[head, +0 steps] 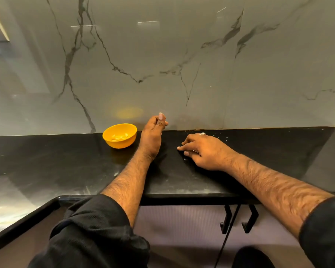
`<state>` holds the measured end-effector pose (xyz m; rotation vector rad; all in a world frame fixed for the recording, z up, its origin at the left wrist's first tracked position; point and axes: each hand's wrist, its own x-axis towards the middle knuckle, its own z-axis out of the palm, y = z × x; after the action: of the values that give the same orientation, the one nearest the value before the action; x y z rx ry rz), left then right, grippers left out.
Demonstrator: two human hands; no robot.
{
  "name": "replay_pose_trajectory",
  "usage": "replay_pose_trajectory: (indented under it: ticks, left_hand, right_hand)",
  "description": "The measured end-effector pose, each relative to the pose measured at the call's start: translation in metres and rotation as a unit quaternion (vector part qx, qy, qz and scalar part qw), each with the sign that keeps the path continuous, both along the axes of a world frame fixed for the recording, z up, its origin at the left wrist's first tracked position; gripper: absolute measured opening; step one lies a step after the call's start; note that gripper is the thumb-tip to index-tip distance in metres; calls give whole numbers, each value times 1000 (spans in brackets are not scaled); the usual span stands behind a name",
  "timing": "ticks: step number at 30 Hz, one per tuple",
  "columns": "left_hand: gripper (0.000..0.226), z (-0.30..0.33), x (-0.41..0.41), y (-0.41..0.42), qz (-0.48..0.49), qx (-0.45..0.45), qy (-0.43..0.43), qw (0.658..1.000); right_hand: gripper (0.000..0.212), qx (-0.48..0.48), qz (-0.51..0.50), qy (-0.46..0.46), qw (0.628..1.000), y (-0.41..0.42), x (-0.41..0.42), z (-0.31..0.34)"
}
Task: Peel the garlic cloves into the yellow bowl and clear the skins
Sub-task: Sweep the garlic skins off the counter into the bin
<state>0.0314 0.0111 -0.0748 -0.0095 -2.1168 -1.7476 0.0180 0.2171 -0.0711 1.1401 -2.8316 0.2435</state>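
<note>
Black polished stone counter [240, 165] runs along a grey marble-look wall [162, 55] veined in black; we find no writing or label anywhere. Our left hand [153, 132] rests on its edge just right of the round yellow plastic bowl [120, 135], thumb up and fingers curled inward; whether they hold anything we cannot tell. Our right hand [203, 151] lies palm down on the counter, fingers spread and fairly straight, fingertips touching the surface. Pale peeled garlic cloves [120, 137] sit inside the bowl. White skin flecks [203, 133] are scattered near the wall beyond our right hand. Black sleeves [97, 229] cover our upper forearms.
</note>
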Motion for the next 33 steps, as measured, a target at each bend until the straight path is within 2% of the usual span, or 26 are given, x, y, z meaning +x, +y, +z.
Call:
replay_pose_trajectory:
  ticks: [4, 8, 12, 18, 23, 28, 30, 33]
  left_hand:
    - [59, 1, 1, 2, -2, -24, -8, 1000]
    - [67, 1, 1, 6, 1, -49, -12, 999]
    - [64, -1, 0, 10, 2, -51, -8, 999]
    - [55, -1, 2, 22, -12, -41, -3, 999]
    - [56, -1, 6, 35, -20, -54, -3, 998]
    - [66, -1, 13, 62, -54, -48, -5, 997]
    - [66, -1, 21, 93, -96, -35, -5, 995]
    - [73, -4, 35, 149, -166, -51, -6, 985]
  right_hand:
    - [38, 29, 24, 22, 999, 9, 5, 8]
    - [37, 53, 34, 43, 997, 16, 11, 14]
    - [40, 70, 26, 46, 996, 25, 13, 12]
    - [39, 61, -10, 50, 997, 35, 20, 14]
    - [38, 30, -28, 59, 997, 54, 36, 12]
    - [42, 21, -67, 102, 992, 116, 58, 6]
    - [37, -9, -91, 94, 991, 146, 70, 5]
    - [28, -183, -180, 26, 966, 185, 88, 1]
